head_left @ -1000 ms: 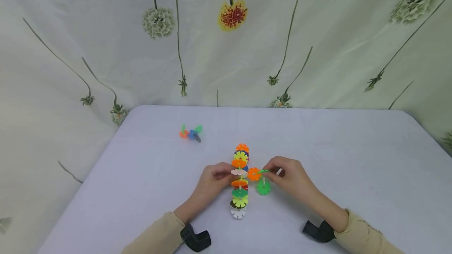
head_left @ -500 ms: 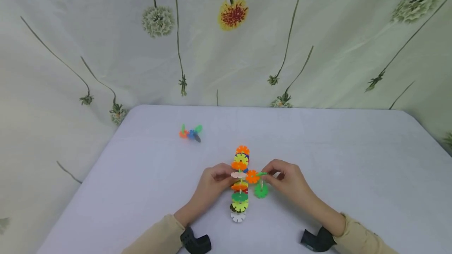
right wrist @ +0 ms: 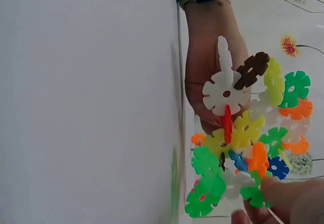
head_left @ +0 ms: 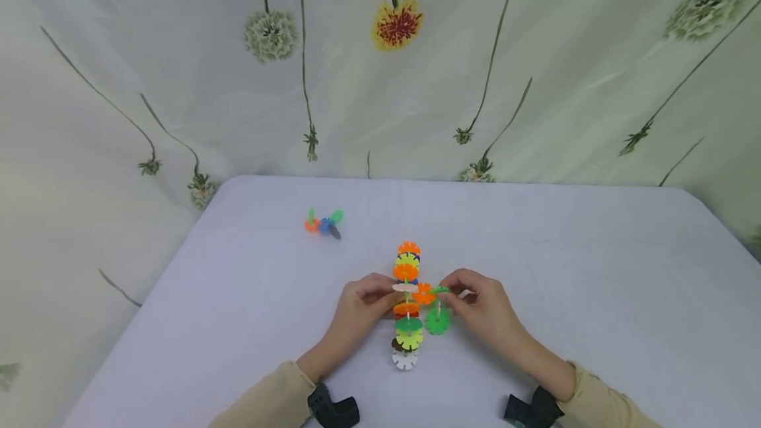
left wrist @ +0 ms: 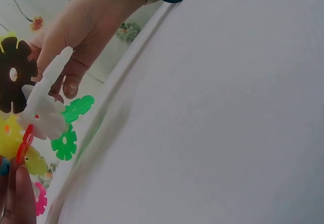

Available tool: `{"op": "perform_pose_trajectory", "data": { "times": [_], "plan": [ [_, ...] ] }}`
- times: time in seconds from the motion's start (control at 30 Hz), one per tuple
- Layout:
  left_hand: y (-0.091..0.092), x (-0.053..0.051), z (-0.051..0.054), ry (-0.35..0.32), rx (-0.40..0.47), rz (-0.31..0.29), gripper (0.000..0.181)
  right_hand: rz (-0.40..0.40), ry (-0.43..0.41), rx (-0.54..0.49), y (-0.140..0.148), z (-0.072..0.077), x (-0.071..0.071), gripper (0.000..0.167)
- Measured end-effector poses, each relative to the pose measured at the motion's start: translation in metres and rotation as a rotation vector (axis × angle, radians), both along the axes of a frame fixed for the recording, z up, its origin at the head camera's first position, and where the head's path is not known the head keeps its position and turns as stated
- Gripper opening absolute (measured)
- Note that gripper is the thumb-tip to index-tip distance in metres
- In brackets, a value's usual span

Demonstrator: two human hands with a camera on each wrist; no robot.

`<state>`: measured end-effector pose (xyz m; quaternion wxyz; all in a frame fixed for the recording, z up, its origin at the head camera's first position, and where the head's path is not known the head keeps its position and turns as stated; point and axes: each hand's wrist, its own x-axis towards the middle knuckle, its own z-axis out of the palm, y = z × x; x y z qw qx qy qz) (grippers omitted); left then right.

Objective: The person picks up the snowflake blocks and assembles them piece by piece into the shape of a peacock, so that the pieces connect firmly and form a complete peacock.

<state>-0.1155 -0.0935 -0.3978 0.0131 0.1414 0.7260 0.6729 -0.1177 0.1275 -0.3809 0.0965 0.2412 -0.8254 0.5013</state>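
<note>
In the head view, a chain of linked plastic snowflake discs [head_left: 409, 339] in several colours stands between the hands. My left hand [head_left: 359, 306] grips its middle from the left; the fingertips are partly hidden behind the discs. An orange disc [head_left: 424, 294] branches off to the right. My right hand [head_left: 487, 306] pinches a green snowflake disc [head_left: 440, 290] beside that orange one, between thumb and forefinger. Another green disc [head_left: 437, 321] hangs below the pinch. The right wrist view shows white discs [right wrist: 226, 93], a red disc [right wrist: 227, 125] and a brown disc [right wrist: 252, 69] in the same cluster.
A small joined cluster of orange, blue, green and dark discs [head_left: 326, 225] lies farther back on the left of the white table [head_left: 565, 249]. A flower-printed cloth [head_left: 333, 84] hangs behind the table. Black cameras [head_left: 333, 408] sit on both wrists.
The right hand and the green discs have shifted slightly left, closer to the chain. The chain dipped a little toward the person, then came back up. Both grips stay the same.
</note>
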Motion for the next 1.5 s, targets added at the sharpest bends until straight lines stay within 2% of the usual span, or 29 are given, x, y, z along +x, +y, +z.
{"op": "perform_pose_trajectory", "data": {
  "times": [0.1,0.17,0.3,0.5,0.67,0.8,0.87,0.93,1.0,1.1,1.17,1.23,1.33,1.4,1.5],
  "plan": [
    [0.001,0.0,-0.002,-0.012,0.003,0.0,0.011,-0.006,0.068,0.02,0.001,0.001,-0.002,0.023],
    [0.001,-0.001,-0.003,-0.022,0.041,-0.02,0.011,0.016,0.096,0.026,-0.001,0.001,-0.004,0.025],
    [0.003,-0.001,-0.007,-0.049,0.082,-0.068,0.014,0.065,0.071,0.033,-0.009,0.001,-0.006,0.02],
    [0.008,-0.004,-0.008,-0.036,0.014,-0.073,0.013,-0.003,0.023,0.028,-0.014,-0.001,-0.005,0.02],
    [0.011,-0.007,-0.005,-0.043,0.032,-0.103,0.015,-0.024,0.035,0.03,-0.013,-0.001,-0.005,0.02],
    [0.0,-0.015,0.0,-0.037,-0.028,-0.117,0.02,-0.057,0.025,0.034,-0.01,-0.001,-0.006,0.023],
    [-0.015,-0.023,0.004,-0.024,-0.083,-0.09,0.022,-0.076,0.007,0.031,-0.009,0.0,-0.007,0.023],
    [-0.038,-0.033,0.011,0.0,-0.108,-0.015,0.024,-0.085,-0.013,0.02,-0.008,0.0,-0.008,0.021],
    [-0.066,-0.045,0.019,0.035,-0.089,0.097,0.025,-0.088,-0.025,0.009,-0.008,0.0,-0.008,0.021],
    [-0.107,-0.061,0.026,0.063,-0.05,0.31,0.028,-0.088,-0.035,-0.005,-0.008,0.001,-0.01,0.021],
    [-0.127,-0.07,0.026,0.035,-0.072,0.404,0.034,-0.087,-0.039,-0.011,-0.008,0.001,-0.01,0.023],
    [-0.14,-0.079,0.024,-0.034,-0.15,0.428,0.042,-0.083,-0.044,-0.016,-0.008,0.001,-0.01,0.023],
    [-0.146,-0.091,0.017,-0.12,-0.345,0.373,0.05,-0.07,-0.046,-0.023,-0.008,0.0,-0.009,0.024],
    [-0.145,-0.098,0.012,-0.129,-0.44,0.34,0.048,-0.061,-0.044,-0.029,-0.008,-0.001,-0.009,0.023],
    [-0.142,-0.104,0.008,-0.098,-0.502,0.359,0.037,-0.05,-0.037,-0.044,-0.009,0.0,-0.01,0.023]
  ]
}}
